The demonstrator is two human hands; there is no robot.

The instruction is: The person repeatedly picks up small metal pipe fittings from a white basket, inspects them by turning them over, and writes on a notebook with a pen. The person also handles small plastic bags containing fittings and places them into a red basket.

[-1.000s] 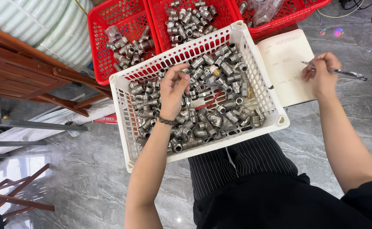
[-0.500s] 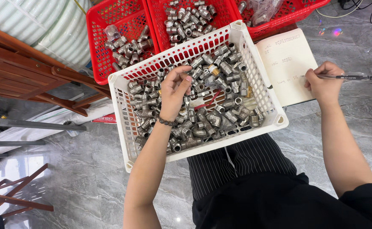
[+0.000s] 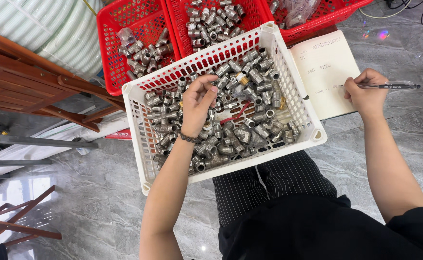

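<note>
The left hand (image 3: 198, 103) pinches in the white plastic basket (image 3: 296, 96) of small, hard, heavy, slippery silver metal pipe fittings (image 3: 250, 108), best picked by their sides, while the right hand (image 3: 365, 94) grips a thin pen (image 3: 389, 86).

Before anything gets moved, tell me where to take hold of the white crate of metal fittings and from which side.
Grip the white crate by its top rim, one hand on each short end wall, coming from above. The rim is a solid lip and the slotted walls give finger holds. It rests on the lap, and the heap of metal fittings looks heavy, so a one-sided hold would probably tip it.

Grey marble floor (image 3: 76, 202), wooden furniture (image 3: 38, 82)
</note>
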